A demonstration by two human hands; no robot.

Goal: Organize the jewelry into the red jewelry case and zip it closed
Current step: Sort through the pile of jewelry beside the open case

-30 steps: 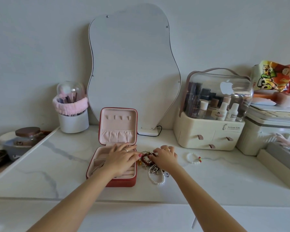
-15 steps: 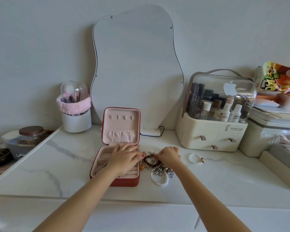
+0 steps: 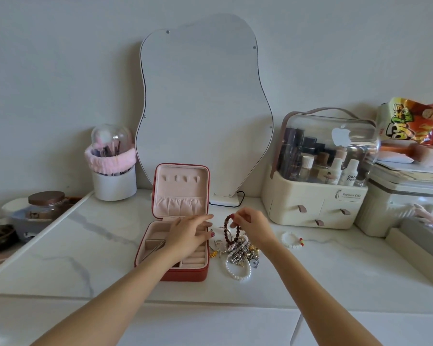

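The red jewelry case (image 3: 183, 275) lies open on the marble top, its pink-lined lid (image 3: 181, 189) standing upright. My left hand (image 3: 188, 234) rests flat over the case's tray, fingers spread, holding nothing. My right hand (image 3: 251, 227) pinches a dark red beaded bracelet (image 3: 229, 228) and holds it up, above a tangled pile of jewelry (image 3: 240, 249) just right of the case. A white pearl bracelet (image 3: 238, 272) lies at the pile's front. Apart to the right sits a white bead bracelet (image 3: 291, 239) with red and yellow beads.
A wavy mirror (image 3: 203, 108) leans on the wall behind the case. A cream cosmetics organizer (image 3: 315, 203) stands at the right, with storage boxes (image 3: 405, 211) and a snack bag (image 3: 410, 121) beyond. A brush holder (image 3: 114, 181) stands back left; jars (image 3: 45, 203) sit off the table's left edge.
My right hand has lifted the dark red beaded bracelet out of the pile. My left hand stays over the case tray. The view has shifted slightly.
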